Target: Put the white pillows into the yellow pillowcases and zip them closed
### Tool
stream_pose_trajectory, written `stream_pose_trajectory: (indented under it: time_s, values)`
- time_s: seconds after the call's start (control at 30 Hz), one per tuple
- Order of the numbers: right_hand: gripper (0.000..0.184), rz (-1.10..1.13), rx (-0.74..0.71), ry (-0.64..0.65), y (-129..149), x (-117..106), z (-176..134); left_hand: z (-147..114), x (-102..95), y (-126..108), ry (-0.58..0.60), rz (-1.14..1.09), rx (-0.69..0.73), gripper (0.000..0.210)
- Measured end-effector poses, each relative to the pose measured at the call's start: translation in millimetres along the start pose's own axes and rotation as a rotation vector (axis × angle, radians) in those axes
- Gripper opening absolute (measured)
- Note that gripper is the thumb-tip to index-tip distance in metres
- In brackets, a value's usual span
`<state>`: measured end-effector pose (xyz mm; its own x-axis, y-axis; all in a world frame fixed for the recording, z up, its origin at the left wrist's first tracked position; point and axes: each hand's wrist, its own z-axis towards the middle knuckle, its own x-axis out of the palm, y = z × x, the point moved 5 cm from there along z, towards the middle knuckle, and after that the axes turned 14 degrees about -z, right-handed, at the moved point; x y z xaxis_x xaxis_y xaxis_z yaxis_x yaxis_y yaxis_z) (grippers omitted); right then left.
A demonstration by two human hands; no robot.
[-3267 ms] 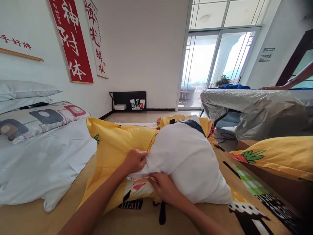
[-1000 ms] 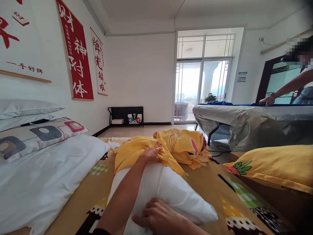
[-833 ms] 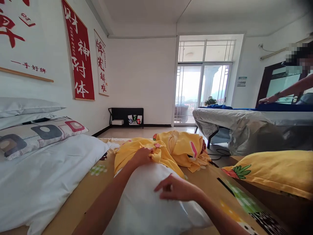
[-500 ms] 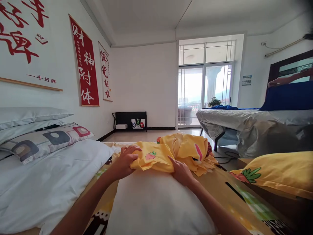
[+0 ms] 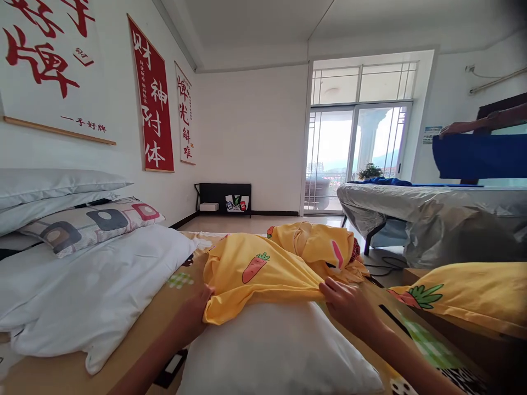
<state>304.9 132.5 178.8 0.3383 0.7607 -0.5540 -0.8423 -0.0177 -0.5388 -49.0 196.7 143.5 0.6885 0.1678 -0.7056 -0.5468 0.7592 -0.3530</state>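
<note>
So, hands point(image 5: 343, 303) on yellow pillowcase point(image 5: 274, 274).

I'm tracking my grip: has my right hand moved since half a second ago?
Yes: your right hand has moved rightward, farther from the black stand by the wall.

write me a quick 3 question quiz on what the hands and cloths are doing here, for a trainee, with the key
1. True or false: the left hand and the right hand both grip the yellow cloth.

2. What colour is the fabric that the co-worker's hand holds up?
A) Red
B) Blue
C) Green

3. Fill in the missing word: the pillow showing below the yellow cloth's near edge is ____ in colour.

Key:
1. True
2. B
3. White
</note>
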Motion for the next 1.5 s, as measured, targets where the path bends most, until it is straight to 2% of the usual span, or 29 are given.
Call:
stream_pose_trajectory:
  time_s: [0.07, 0.13, 0.23, 0.33, 0.4, 0.5, 0.67, 0.73, 0.8, 0.93, 1.03, 1.1, 1.13, 1.17, 1.2, 1.3, 1.37, 1.43, 1.5]
  values:
    - [0.024, 0.026, -0.021, 0.005, 5.5, -7.3, -7.7, -0.2, 2.8, -2.3, 0.09, 0.064, -0.008, 0.012]
    - [0.022, 0.071, -0.121, 0.08, 18.6, -10.4, -16.6, -0.5, -2.8, -7.3, 0.095, 0.092, 0.025, 0.011]
    - [0.019, 0.108, -0.224, 0.206, 35.0, -10.1, -28.7, -1.1, -20.3, -24.4, -0.038, 0.123, 0.17, 0.019]
    - [0.012, 0.107, -0.114, 0.268, 27.4, -9.1, -29.0, -1.3, -34.4, -49.3, -0.198, 0.161, 0.324, 0.025]
    - [0.016, 0.102, -0.04, 0.277, 16.1, -10.5, -25.6, -1.2, -36.8, -62.4, -0.226, 0.134, 0.37, 0.024]
    - [0.016, 0.098, -0.014, 0.249, 4.4, -15.0, -25.2, -6.3, -27.6, -68.9, -0.106, 0.145, 0.364, 0.021]
    - [0.015, 0.135, -0.099, 0.328, 4.7, -7.7, -43.2, -33.8, -9.1, -47.1, 0.165, 0.228, 0.221, 0.016]
    - [0.018, 0.124, -0.097, 0.35, 1.7, -2.8, -47.7, -43.6, -11.8, -37.8, 0.218, 0.221, 0.175, 0.017]
    - [0.02, 0.096, -0.084, 0.335, -5.3, -1.6, -47.4, -48.8, -23.3, -32.3, 0.219, 0.207, 0.135, 0.019]
    - [0.022, 0.024, -0.049, 0.2, -26.7, -14.7, -37.9, -50.6, -65.2, -41.8, 0.124, 0.106, 0.173, 0.025]
    - [0.02, -0.023, -0.007, -0.005, -39.9, -30.8, -34.3, -56.2, -99.3, -61.7, -0.103, 0.016, 0.266, 0.026]
    - [0.022, -0.022, 0.004, -0.116, -42.0, -34.0, -38.7, -66.9, -107.6, -73.2, -0.266, -0.022, 0.323, 0.025]
    - [0.023, -0.015, -0.002, -0.136, -40.8, -31.4, -42.7, -73.6, -103.9, -77.0, -0.306, -0.022, 0.342, 0.025]
    - [0.023, -0.007, -0.013, -0.129, -38.5, -26.0, -47.6, -80.1, -94.4, -79.5, -0.297, -0.001, 0.361, 0.025]
    - [0.023, 0.0, -0.024, -0.099, -35.8, -18.4, -53.0, -86.1, -80.0, -80.4, -0.238, 0.038, 0.373, 0.026]
    - [0.022, 0.025, -0.036, 0.049, -29.2, 8.2, -70.5, -99.9, -26.5, -69.4, 0.143, 0.17, 0.302, 0.024]
    - [0.021, 0.054, -0.022, 0.133, -27.8, 21.4, -79.8, -105.0, -6.6, -54.9, 0.352, 0.161, 0.161, 0.022]
    - [0.021, 0.071, -0.002, 0.206, -27.5, 28.7, -85.6, -103.7, -9.2, -42.6, 0.388, 0.103, 0.013, 0.02]
    - [0.02, 0.073, 0.012, 0.265, -26.4, 30.5, -88.2, -97.5, -28.0, -38.4, 0.267, 0.066, -0.036, 0.016]
